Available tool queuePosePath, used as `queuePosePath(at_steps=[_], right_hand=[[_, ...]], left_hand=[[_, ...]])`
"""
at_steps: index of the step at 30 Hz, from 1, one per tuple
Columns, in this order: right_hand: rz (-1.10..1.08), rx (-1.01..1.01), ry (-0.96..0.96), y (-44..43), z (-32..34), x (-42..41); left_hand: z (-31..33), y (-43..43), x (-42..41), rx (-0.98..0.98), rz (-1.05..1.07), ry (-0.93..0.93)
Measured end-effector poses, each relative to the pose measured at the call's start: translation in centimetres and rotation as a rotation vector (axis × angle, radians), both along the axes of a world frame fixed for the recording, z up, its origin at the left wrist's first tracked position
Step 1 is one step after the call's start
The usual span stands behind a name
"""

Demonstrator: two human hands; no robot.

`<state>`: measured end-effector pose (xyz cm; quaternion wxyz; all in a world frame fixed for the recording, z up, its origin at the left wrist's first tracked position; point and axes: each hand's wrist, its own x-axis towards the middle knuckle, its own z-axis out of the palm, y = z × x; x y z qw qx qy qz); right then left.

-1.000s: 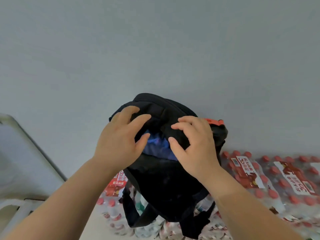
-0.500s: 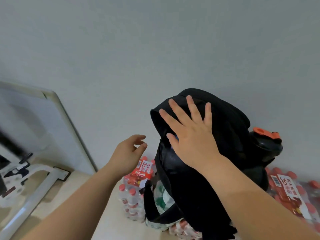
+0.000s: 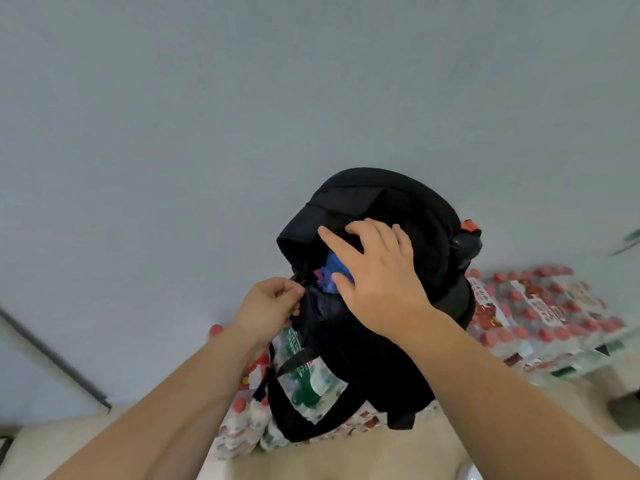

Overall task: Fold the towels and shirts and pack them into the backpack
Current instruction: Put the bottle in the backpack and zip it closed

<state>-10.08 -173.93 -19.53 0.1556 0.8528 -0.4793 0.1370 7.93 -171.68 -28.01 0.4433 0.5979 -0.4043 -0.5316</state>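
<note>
head view: our left hand (image 3: 270, 303) pinches the backpack (image 3: 398, 202) opening's left end; the gap runs up-right under our spread right hand (image 3: 377, 275).

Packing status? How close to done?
Done: blue fabric sits inside the black backpack. In hand: left hand pinches the opening's edge, probably the zipper pull; right hand presses the top. Left: close the gaping opening. No unpacked clothes in view.

The single head view looks forward and down, close above the black backpack (image 3: 415, 216), facing the grey wall (image 3: 207, 133) behind it.
</note>
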Motion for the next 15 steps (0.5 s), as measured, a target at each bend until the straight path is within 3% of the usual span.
queuePosePath(at_steps=[6,15], right_hand=[[0.073,-0.098,-0.008,2.8,-0.2,1.8],[0.111,-0.226,0.012,1.0,-0.6,4.5]], left_hand=[[0.8,0.5,1.4,0.005,-0.028,0.127],[3.3,0.8,1.9,-0.157,-0.08,0.117]])
